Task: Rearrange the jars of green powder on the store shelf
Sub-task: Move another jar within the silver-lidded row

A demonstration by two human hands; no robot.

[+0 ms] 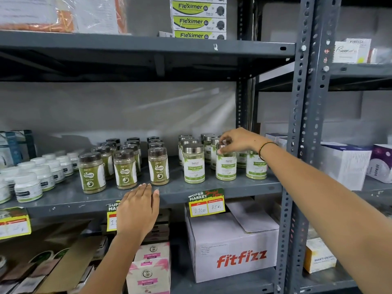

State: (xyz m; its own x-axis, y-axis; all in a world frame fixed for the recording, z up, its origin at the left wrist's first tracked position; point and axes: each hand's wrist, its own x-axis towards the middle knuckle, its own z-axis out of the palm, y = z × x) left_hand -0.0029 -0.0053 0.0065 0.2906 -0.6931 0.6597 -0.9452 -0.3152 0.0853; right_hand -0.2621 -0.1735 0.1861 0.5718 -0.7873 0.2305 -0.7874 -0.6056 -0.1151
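Observation:
Several silver-lidded jars of green powder stand in rows on the right part of the grey middle shelf [233,185]. My right hand [239,141] reaches in from the right and grips the lid of the middle front jar [226,166], which stands upright on the shelf. Another front jar [194,164] stands to its left and a third [256,168] to its right, partly behind my wrist. My left hand [139,209] lies flat against the shelf's front edge, fingers together, holding nothing.
Brown-lidded Gaska jars [125,170] stand in rows left of the silver-lidded ones, white tubs [28,185] further left. A Fitfizz carton [233,251] sits on the shelf below. A steel upright [297,145] bounds the bay on the right. Price tags [206,203] hang off the edge.

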